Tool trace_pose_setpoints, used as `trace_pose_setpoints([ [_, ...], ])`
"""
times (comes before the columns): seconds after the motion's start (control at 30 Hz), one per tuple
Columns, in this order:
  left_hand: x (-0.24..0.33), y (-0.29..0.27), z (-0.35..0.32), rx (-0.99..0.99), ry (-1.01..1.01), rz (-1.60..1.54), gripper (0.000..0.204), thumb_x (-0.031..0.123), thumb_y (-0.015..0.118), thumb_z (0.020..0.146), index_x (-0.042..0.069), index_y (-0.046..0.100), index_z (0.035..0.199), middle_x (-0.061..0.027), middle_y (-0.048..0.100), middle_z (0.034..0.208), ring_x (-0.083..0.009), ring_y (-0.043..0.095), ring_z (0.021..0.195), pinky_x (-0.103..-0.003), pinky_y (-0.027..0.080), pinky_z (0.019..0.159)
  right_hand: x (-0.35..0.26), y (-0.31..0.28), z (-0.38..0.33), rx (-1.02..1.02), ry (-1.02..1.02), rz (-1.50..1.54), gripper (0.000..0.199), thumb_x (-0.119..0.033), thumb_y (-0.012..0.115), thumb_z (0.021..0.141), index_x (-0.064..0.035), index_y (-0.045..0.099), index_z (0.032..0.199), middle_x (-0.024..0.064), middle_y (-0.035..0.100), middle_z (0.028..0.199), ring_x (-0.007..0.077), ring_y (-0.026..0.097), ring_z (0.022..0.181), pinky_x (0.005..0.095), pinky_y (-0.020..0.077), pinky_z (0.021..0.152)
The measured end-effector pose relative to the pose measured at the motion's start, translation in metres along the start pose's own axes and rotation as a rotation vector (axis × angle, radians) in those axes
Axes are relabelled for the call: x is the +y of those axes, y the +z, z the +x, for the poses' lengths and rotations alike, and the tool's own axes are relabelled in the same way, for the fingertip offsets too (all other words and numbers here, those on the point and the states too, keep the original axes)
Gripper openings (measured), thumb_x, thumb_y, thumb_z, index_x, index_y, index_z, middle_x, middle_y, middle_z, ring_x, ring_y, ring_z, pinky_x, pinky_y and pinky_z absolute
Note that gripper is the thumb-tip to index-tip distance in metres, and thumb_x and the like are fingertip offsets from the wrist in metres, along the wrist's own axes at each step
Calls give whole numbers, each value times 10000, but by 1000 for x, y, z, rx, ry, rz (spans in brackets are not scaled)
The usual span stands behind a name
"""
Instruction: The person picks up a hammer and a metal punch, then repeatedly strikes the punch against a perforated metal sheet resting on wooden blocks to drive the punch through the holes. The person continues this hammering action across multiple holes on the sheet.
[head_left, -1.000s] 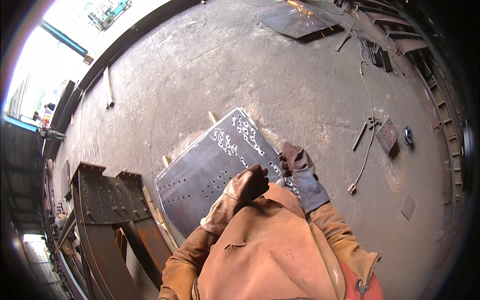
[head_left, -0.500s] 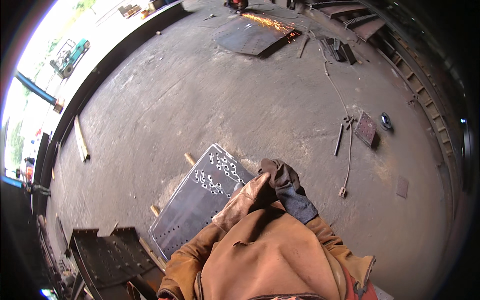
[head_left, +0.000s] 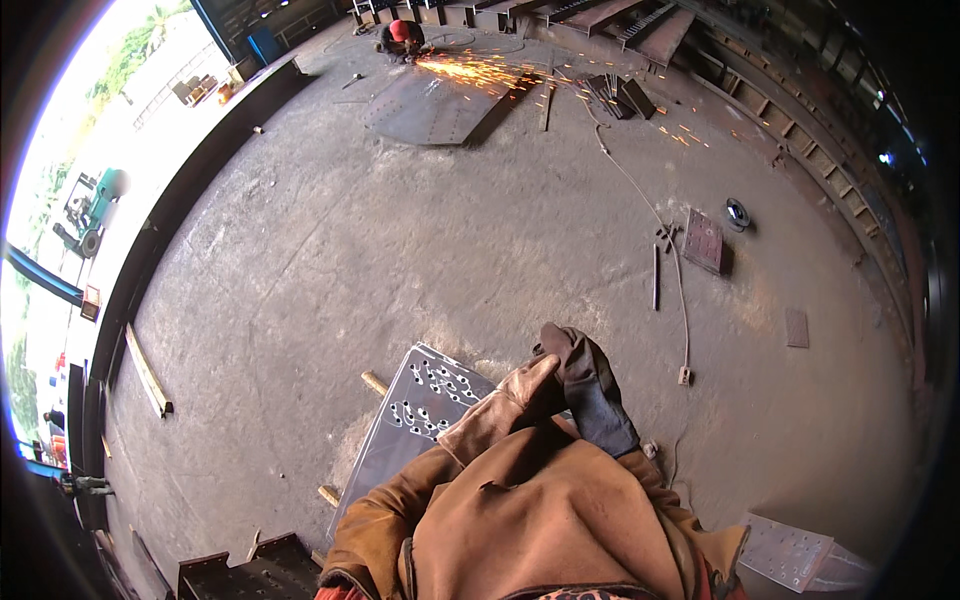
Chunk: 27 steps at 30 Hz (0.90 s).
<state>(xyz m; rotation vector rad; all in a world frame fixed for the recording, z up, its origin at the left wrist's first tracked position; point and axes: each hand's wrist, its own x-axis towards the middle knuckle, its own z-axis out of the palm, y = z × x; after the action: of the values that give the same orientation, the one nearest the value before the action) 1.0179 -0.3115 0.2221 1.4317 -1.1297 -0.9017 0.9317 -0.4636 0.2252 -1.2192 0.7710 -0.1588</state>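
My left hand (head_left: pixel 503 405), in a tan leather glove, meets my right hand (head_left: pixel 588 380), in a dark brown and blue glove, in front of my brown leather apron (head_left: pixel 550 515). Both sets of fingers look curled in and pressed together; whatever may be between them is hidden. Just beyond and left of my left hand, low over the floor, lies a grey steel plate (head_left: pixel 385 457) with many drilled holes ringed in white. Part of it is covered by my glove and sleeve. Wooden pieces (head_left: pixel 374 382) stick out from under its left edge.
A crouching person (head_left: pixel 402 40) at the far side throws sparks (head_left: pixel 475 72) over a large steel plate (head_left: pixel 420 110). A cable (head_left: pixel 640 190) crosses the floor at right, near a drilled reddish plate (head_left: pixel 703 240). A dark steel beam (head_left: pixel 200 160) runs along the left; another plate (head_left: pixel 785 550) lies lower right.
My view has shifted, so the floor things sit differently in it and the crouching person now shows fully. My hands stay together in front of the apron. The sparks spread farther right.
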Motion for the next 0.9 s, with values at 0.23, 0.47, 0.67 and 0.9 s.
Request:
trace_pose_setpoints([
  [0.23,7,14,23,-18,-22,24,349,113,660,917,22,575,1243,-127,645,1170,-265,638,1070,-348,524,912,-26,-30,-14,-23,44,32,477,-462,575,966,-3,701,1010,108,716,872,219,677,745,359,562,661],
  [0.47,20,37,46,-18,-6,74,346,104,678,899,22,580,1221,-128,649,1145,-269,643,1064,-354,529,901,-41,-63,-26,-23,53,46,506,-479,538,970,-5,715,968,115,720,846,231,680,710,367,565,642],
  [0.67,25,48,52,-15,-37,135,344,97,694,884,22,584,1201,-128,653,1125,-273,646,1060,-358,533,892,-50,-100,-53,14,95,81,537,-495,507,973,-7,728,932,121,724,823,242,683,679,373,567,625],
  [0.9,26,67,75,-56,-38,176,343,89,712,866,22,589,1179,-129,657,1101,-277,650,1055,-364,538,882,-60,-137,-77,98,125,145,580,-513,470,978,-9,742,889,127,728,797,254,686,644,381,570,605],
])
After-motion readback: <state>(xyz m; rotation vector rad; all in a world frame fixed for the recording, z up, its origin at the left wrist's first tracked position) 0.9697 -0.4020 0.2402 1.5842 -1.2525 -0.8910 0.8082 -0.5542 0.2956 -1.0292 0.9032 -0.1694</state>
